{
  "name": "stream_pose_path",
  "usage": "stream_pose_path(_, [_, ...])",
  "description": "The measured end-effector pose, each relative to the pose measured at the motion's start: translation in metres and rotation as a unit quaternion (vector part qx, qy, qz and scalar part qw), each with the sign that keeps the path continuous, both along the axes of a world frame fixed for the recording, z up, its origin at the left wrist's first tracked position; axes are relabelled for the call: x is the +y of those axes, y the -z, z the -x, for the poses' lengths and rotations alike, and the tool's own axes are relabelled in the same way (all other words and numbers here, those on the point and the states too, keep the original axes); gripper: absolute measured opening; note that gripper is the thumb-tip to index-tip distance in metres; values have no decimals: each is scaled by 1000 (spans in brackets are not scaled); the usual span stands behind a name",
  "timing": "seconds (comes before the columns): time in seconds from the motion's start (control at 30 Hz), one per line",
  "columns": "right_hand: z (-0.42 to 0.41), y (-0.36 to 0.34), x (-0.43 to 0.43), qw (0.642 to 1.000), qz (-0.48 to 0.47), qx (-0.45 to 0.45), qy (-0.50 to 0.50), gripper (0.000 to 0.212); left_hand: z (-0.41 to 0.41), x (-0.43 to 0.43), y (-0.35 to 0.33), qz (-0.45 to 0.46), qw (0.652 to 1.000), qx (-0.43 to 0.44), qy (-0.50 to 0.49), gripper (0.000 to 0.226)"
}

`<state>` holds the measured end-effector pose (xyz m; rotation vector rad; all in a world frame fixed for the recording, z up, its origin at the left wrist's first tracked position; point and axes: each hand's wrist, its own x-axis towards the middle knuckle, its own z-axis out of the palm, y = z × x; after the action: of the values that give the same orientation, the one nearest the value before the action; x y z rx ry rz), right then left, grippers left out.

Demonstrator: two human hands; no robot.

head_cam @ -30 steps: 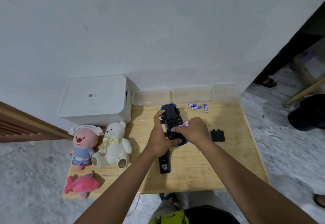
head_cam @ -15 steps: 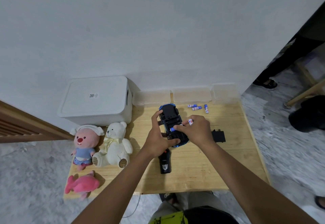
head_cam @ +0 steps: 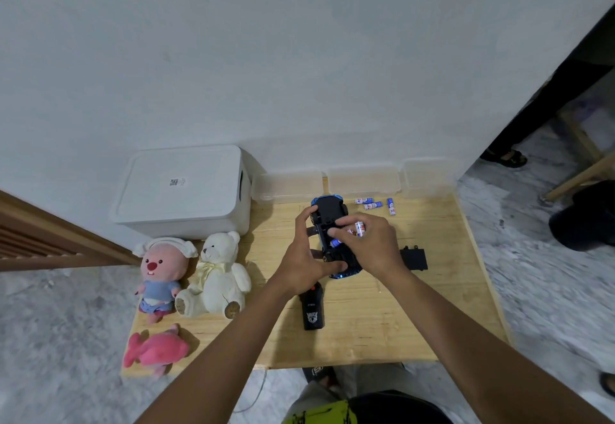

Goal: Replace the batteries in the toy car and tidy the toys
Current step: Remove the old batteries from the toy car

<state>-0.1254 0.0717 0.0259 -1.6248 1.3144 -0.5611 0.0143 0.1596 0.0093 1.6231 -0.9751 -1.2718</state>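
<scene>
The blue toy car point(head_cam: 330, 210) lies upside down on the wooden table point(head_cam: 442, 317), its black underside up. My left hand point(head_cam: 304, 262) grips the car's left side and near end. My right hand point(head_cam: 372, 244) is over the battery bay, holds a battery point(head_cam: 360, 228) between its fingers and presses on another battery point(head_cam: 335, 243) in the bay. Three loose batteries point(head_cam: 372, 204) lie at the table's back. The black battery cover point(head_cam: 414, 259) lies right of my right hand. The black remote point(head_cam: 312, 310) lies under my left wrist.
A pink-faced plush point(head_cam: 159, 274), a white teddy bear point(head_cam: 216, 277) and a pink plush point(head_cam: 154, 350) sit at the table's left. A white lidded box point(head_cam: 183, 190) stands at the back left. Clear plastic bins point(head_cam: 362, 180) line the wall. A person's foot point(head_cam: 506, 157) stands at the right.
My right hand has shifted slightly away along the car's underside, the battery in its fingers rising with it. My left hand keeps its grip on the car.
</scene>
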Motion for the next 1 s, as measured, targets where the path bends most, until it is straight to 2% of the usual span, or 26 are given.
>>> stream_pose_path(0.2, [8,5,-5,996,-46,14,-69,34,1,0,4,-9,1000,6,-5,115])
stream_pose_path(0.37, [6,5,-8,1000,0,-3,21,17,2,-2,5,-11,1000,7,4,115])
stream_pose_path(0.43, [4,4,-11,1000,7,8,24,21,2,-3,6,-13,1000,8,7,115])
stream_pose_path(0.6, [3,1,-23,999,-12,45,-24,24,0,-5,10,-14,1000,18,19,116])
stream_pose_path(0.87, [13,7,-35,994,-63,38,-83,28,-11,-14,23,-42,998,21,35,112])
stream_pose_path(1.0, [18,25,-35,992,-30,56,-112,16,-17,-21,33,-58,998,0,37,113])
